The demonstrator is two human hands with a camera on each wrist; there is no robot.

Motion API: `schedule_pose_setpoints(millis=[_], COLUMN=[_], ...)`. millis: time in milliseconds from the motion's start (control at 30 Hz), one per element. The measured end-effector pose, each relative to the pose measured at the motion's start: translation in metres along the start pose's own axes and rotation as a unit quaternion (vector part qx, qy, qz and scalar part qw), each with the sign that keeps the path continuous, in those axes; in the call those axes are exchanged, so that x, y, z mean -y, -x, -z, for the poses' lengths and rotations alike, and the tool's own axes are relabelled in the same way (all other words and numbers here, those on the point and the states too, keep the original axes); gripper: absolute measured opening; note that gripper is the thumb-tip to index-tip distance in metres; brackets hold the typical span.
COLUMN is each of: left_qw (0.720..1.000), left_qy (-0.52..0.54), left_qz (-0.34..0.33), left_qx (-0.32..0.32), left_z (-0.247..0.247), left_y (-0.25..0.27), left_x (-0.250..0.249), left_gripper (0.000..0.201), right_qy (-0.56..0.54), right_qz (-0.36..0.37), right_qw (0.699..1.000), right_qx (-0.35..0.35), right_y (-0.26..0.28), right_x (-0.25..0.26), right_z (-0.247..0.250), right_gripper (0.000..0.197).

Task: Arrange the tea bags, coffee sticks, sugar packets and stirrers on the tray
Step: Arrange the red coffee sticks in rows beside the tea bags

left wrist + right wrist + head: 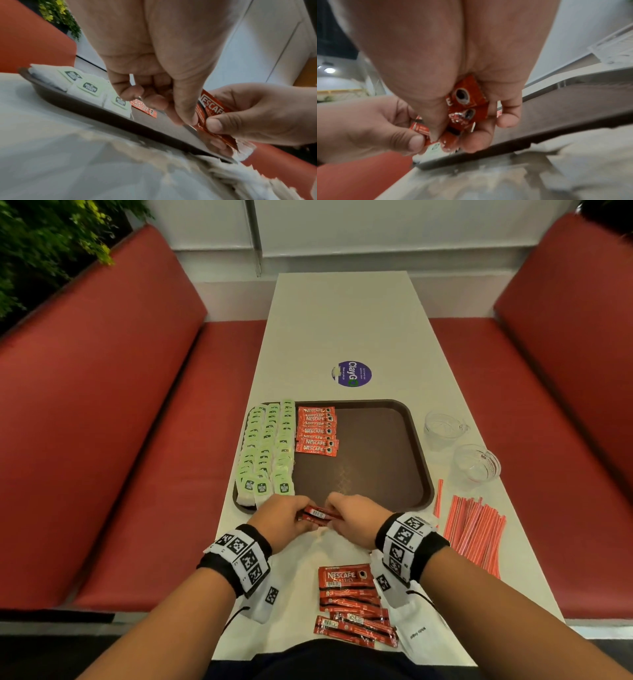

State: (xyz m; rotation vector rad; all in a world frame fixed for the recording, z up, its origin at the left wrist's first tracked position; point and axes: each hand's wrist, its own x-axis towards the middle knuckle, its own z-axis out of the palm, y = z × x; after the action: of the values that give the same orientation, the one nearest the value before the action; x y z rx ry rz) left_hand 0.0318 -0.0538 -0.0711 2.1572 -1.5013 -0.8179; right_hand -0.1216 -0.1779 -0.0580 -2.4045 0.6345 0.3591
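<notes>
A brown tray (383,474) lies on the white table (342,320). Green-tagged tea bags (267,450) fill its left side in three rows; red coffee sticks (317,429) lie in a column beside them. Just over the tray's near edge, my left hand (284,520) and right hand (356,518) both grip a small bunch of red coffee sticks (317,513). The right wrist view shows the sticks (467,104) held between thumb and curled fingers of my right hand (471,119). In the left wrist view my left hand (164,94) pinches the sticks (211,112).
More red coffee sticks (352,604) lie loose on the table near my body. Red stirrers (476,532) lie in a pile right of the tray. Two clear glass cups (442,428) (476,465) stand at the table's right edge. Red benches flank the table.
</notes>
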Motion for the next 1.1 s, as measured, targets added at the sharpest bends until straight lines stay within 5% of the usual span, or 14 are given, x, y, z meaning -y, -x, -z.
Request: schedule_pose_setpoints(millis=[200,367,667,1100], left_qw=[0.997,0.997,0.988,0.990], left_qy=[0.068,0.057,0.074,0.119], left_qz=[0.007,0.019,0.028,-0.002], left_qx=[-0.037,-0.055,-0.135,-0.074], left_z=[0.020,0.037,0.050,0.051], left_y=[-0.007,-0.013,-0.026,-0.042], left_x=[-0.002,0.001,0.000,-0.008], left_gripper=[0.029,0.015,0.012,0.010], right_qy=[-0.041,-0.159,-0.294,-0.268], right_qz=[0.014,-0.006,-0.041,-0.026], right_qw=[0.999,0.987,0.936,0.946], right_qx=[-0.008,-0.036,-0.191,-0.184], right_y=[-0.001,0.000,-0.011,-0.024], right_x=[-0.007,-0.015,-0.022,-0.028], right_z=[0.019,0.033,0.050,0.056], right_gripper=[0.017,0.021,0.013,0.022])
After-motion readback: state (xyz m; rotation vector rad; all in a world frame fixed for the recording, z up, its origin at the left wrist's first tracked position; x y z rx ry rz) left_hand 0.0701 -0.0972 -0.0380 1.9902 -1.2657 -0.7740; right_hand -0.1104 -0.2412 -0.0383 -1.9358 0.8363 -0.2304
